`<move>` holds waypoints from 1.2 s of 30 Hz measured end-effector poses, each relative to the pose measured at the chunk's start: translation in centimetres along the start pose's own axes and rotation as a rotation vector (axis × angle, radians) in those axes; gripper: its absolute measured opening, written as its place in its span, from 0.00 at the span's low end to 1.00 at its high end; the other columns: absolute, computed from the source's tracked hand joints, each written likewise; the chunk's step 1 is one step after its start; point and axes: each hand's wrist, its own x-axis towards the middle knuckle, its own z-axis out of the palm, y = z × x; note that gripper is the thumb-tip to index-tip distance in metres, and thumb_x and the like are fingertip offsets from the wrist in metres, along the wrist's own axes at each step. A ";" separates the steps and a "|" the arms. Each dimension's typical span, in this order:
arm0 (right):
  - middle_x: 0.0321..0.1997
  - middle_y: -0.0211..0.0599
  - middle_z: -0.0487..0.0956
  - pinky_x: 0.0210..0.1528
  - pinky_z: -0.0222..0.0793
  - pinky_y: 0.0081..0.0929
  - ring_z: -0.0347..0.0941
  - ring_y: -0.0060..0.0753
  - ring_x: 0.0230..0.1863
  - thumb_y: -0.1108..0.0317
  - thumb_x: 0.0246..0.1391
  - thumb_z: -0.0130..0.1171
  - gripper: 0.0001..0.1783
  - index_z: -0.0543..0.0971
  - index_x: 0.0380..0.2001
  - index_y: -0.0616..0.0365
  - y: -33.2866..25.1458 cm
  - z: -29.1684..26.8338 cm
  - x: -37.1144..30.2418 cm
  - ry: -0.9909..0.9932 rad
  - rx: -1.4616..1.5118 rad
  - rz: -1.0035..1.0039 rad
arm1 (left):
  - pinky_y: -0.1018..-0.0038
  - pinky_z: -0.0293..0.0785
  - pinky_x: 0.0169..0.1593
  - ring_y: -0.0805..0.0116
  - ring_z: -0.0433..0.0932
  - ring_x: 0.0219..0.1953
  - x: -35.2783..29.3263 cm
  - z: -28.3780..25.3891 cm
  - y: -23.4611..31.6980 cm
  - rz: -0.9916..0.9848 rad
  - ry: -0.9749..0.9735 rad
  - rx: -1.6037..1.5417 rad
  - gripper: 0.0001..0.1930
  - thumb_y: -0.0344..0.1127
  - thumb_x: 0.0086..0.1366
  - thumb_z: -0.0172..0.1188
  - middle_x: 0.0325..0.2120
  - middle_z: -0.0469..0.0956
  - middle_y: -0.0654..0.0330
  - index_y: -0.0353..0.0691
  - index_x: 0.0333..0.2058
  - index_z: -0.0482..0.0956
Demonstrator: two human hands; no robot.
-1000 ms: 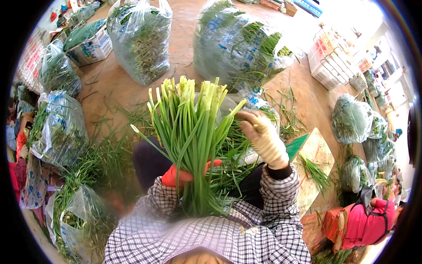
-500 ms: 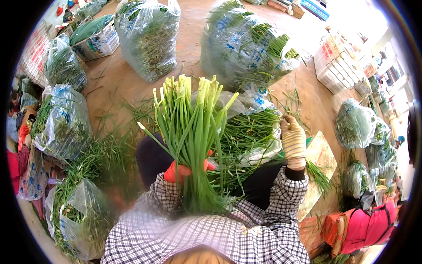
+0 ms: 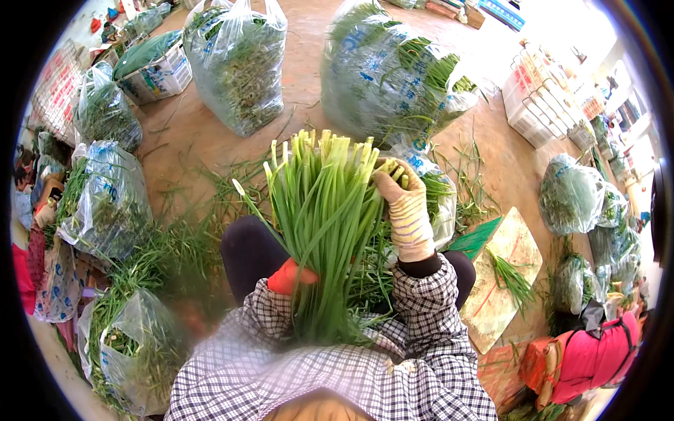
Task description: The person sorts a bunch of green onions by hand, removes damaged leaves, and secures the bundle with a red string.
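My left hand [image 3: 291,276], in an orange-red glove, is closed round a thick bunch of garlic chives [image 3: 326,203]. The pale cut ends point up and away from me, and the green leaves hang down toward my lap. At the bunch's upper right, my right hand [image 3: 407,210], in a cream striped glove, is curled round a few stalks, with their pale ends [image 3: 392,170] showing above the fingers. Some fingertips on both hands are hidden behind the leaves. More loose chives [image 3: 440,188] lie beyond my right hand in an opened plastic bag [image 3: 444,221].
Large clear bags of greens stand ahead [image 3: 239,77], ahead right [image 3: 379,77] and along the left [image 3: 112,193]. A worn board [image 3: 502,281] with a few chives lies right of my knee. White crates [image 3: 537,95] stand far right. Loose leaves [image 3: 189,245] litter the floor at left.
My right hand has moved left from the bagged chives to the bunch and has closed on stalks there. The bunch has shifted slightly right in my left hand's hold.
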 end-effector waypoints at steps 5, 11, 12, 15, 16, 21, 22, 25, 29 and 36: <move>0.31 0.29 0.78 0.32 0.70 0.19 0.73 0.21 0.29 0.62 0.58 0.54 0.12 0.77 0.40 0.58 2.9 -2.0 0.9 -0.072 0.149 -0.248 | 0.61 0.73 0.52 0.57 0.72 0.53 0.2 0.7 0.2 0.008 0.100 0.043 0.40 0.36 0.46 0.69 0.54 0.71 0.52 0.38 0.60 0.64; 0.34 0.34 0.77 0.43 0.71 0.32 0.74 0.29 0.36 0.61 0.56 0.59 0.20 0.71 0.47 0.60 2.9 -1.9 0.9 -0.224 0.468 -0.004 | 0.61 0.71 0.54 0.57 0.71 0.55 0.7 1.5 1.0 0.033 0.132 0.157 0.41 0.34 0.45 0.68 0.55 0.69 0.52 0.39 0.61 0.63; 0.35 0.36 0.78 0.43 0.72 0.32 0.74 0.30 0.37 0.60 0.56 0.60 0.22 0.70 0.49 0.61 2.9 -1.9 1.0 -0.270 0.495 0.005 | 0.61 0.71 0.55 0.57 0.71 0.55 0.7 1.6 1.0 0.043 0.134 0.169 0.41 0.34 0.45 0.67 0.55 0.69 0.52 0.39 0.61 0.62; 0.35 0.32 0.78 0.43 0.72 0.29 0.74 0.27 0.37 0.67 0.54 0.61 0.19 0.72 0.47 0.61 1.4 -0.3 0.9 -0.215 0.351 -0.005 | 0.64 0.70 0.55 0.59 0.73 0.53 0.6 1.2 0.4 0.085 0.075 0.012 0.39 0.33 0.47 0.67 0.53 0.71 0.53 0.38 0.60 0.63; 0.35 0.31 0.77 0.42 0.72 0.29 0.74 0.26 0.37 0.70 0.52 0.61 0.17 0.74 0.45 0.61 1.0 -0.2 0.9 -0.207 0.185 0.000 | 0.64 0.70 0.55 0.59 0.73 0.53 0.5 1.3 0.5 0.086 0.075 0.013 0.39 0.33 0.47 0.67 0.53 0.71 0.53 0.38 0.60 0.63; 0.33 0.30 0.77 0.37 0.73 0.25 0.75 0.27 0.33 0.59 0.49 0.64 0.16 0.76 0.38 0.56 1.8 -1.0 1.0 -0.193 0.248 -0.018 | 0.62 0.66 0.60 0.59 0.69 0.57 0.8 2.4 1.4 0.151 0.072 -0.162 0.46 0.43 0.44 0.69 0.56 0.68 0.53 0.39 0.62 0.58; 0.33 0.30 0.77 0.37 0.73 0.25 0.75 0.27 0.33 0.59 0.49 0.64 0.16 0.76 0.38 0.56 1.9 -1.4 0.9 -0.193 0.240 -0.024 | 0.62 0.66 0.60 0.59 0.69 0.57 1.3 2.9 1.4 0.154 0.063 -0.165 0.46 0.43 0.44 0.69 0.56 0.68 0.53 0.39 0.62 0.58; 0.29 0.31 0.75 0.38 0.74 0.31 0.74 0.30 0.31 0.54 0.51 0.61 0.22 0.73 0.44 0.57 2.6 -2.4 0.5 -0.231 0.366 0.016 | 0.58 0.59 0.65 0.56 0.61 0.63 1.6 2.6 1.5 0.218 0.096 -0.190 0.48 0.47 0.45 0.67 0.63 0.59 0.58 0.41 0.64 0.56; 0.18 0.23 0.63 0.35 0.74 0.32 0.62 0.23 0.19 0.54 0.53 0.61 0.24 0.73 0.46 0.60 3.0 -3.3 0.8 -0.250 0.229 -0.088 | 0.56 0.62 0.63 0.58 0.69 0.56 0.1 1.2 1.3 0.198 0.031 -0.248 0.42 0.44 0.50 0.65 0.57 0.67 0.56 0.40 0.63 0.58; 0.20 0.28 0.73 0.20 0.67 0.22 0.69 0.25 0.19 0.62 0.55 0.58 0.09 0.76 0.35 0.55 -2.1 -15.2 6.0 0.483 -0.132 -0.283 | 0.71 0.66 0.38 0.72 0.68 0.29 0.4 -0.3 1.1 0.188 -0.100 -0.378 0.43 0.34 0.55 0.63 0.32 0.70 0.64 0.58 0.67 0.50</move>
